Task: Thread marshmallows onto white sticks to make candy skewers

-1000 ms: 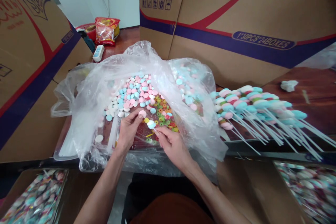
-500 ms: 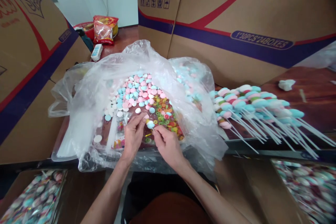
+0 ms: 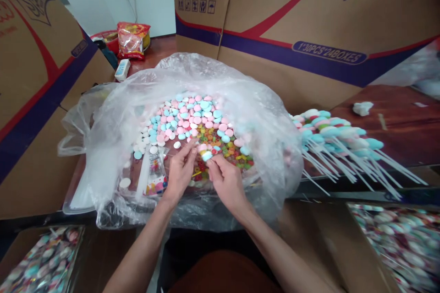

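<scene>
Both my hands work inside an open clear plastic bag (image 3: 113, 114) that lies on a tray. My left hand (image 3: 180, 171) is pinched, its fingertips on a pink candy disc (image 3: 202, 147). My right hand (image 3: 225, 181) is closed on a short stack of candy discs (image 3: 207, 155), light blue on top. Behind the hands lie many loose pink, blue and white candy discs (image 3: 187, 116) and small coloured candy rings (image 3: 220, 142). A small printed packet (image 3: 155, 176) lies just left of my left hand.
A pile of finished candy sticks (image 3: 338, 139) with white stems lies to the right on the brown table. Big cardboard cartons (image 3: 309, 18) wall in the back and left. Boxes of wrapped candy sit at lower left (image 3: 41, 261) and lower right (image 3: 395, 238). A snack bag (image 3: 130, 39) is far back.
The view has shifted so the bag shows more widely open. Both hands have moved a little right and away, and the pink disc has come against the stack in my right hand.
</scene>
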`<state>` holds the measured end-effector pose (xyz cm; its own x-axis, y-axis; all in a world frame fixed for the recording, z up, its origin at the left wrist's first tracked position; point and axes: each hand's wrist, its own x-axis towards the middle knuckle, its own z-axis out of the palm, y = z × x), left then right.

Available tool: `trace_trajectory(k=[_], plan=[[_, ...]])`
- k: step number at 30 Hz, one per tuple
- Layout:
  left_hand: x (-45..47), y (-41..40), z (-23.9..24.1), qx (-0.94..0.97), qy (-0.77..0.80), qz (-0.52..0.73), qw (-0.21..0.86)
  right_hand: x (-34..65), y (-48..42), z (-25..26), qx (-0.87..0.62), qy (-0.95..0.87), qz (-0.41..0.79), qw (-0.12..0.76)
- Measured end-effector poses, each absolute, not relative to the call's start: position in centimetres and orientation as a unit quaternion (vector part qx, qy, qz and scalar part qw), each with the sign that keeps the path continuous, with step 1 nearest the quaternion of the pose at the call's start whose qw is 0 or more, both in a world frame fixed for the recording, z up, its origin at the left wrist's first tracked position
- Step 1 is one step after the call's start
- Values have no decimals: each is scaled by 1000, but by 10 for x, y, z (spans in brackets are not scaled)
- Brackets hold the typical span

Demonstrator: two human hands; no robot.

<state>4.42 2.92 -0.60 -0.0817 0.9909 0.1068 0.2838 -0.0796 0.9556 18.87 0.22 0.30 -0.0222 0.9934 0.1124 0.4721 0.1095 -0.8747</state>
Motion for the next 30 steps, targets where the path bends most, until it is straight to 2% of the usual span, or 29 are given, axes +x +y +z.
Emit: trace_trajectory(k=[5, 8, 12, 16, 19, 22, 30], plan=[[52, 56, -1, 732, 573, 321, 181, 210, 1, 5, -600, -599, 313, 428], [53, 62, 2, 787, 558, 229, 129, 212, 0, 4, -600, -590, 325, 431], [51, 56, -1, 788, 559, 234, 109, 209, 0, 3, -597, -593, 332, 426], [41, 46, -7, 709, 571, 373, 181, 210, 0, 4, -586, -603, 344, 418], [33, 43, -10, 560, 584, 492, 322, 207, -3, 5, -562, -625, 370, 395], [29, 42, -10, 434, 559, 557, 435, 198, -7, 6, -531, -650, 397, 371], [27, 33, -8, 385, 517, 594, 481, 182, -10, 2, -518, -659, 419, 349]])
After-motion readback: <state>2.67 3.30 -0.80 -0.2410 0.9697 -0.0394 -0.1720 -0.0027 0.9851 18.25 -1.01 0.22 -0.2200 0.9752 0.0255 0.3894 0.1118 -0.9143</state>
